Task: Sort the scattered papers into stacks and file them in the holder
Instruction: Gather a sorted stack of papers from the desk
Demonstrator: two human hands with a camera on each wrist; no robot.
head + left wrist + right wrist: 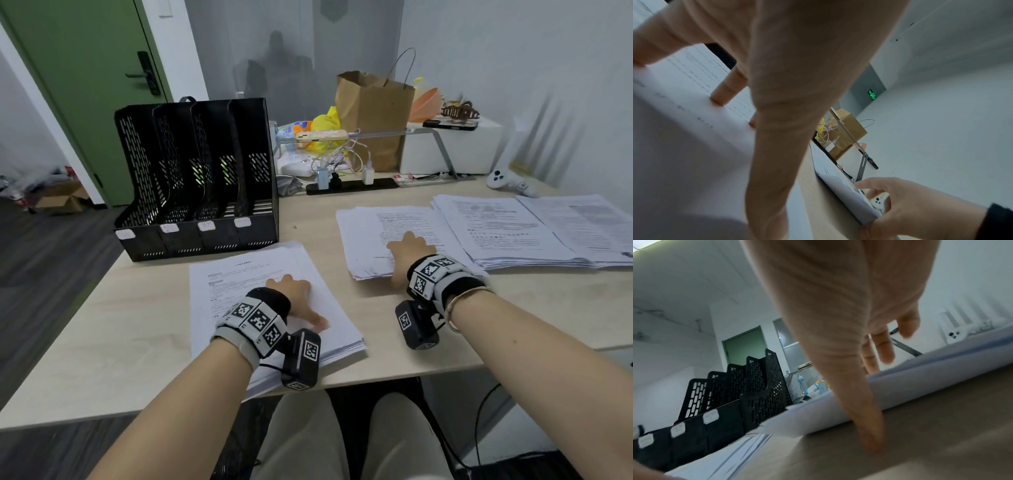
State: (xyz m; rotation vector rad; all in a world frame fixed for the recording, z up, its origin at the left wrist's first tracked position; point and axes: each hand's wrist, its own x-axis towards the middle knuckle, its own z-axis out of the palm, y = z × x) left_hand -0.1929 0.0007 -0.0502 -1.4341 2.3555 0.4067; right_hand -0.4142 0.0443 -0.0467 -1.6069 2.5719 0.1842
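Left hand rests flat, fingers spread, on a paper stack at lower centre. Right hand grips the near edge of a second stack, thumb under, fingers on top. Lifting could fan loose sheets across the tabletop. The empty black holder stands upper left; a wider pile crowds the right.

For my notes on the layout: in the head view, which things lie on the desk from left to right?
Black mesh file holder → white paper stack under left hand → stack under right hand → wide spread paper pile.
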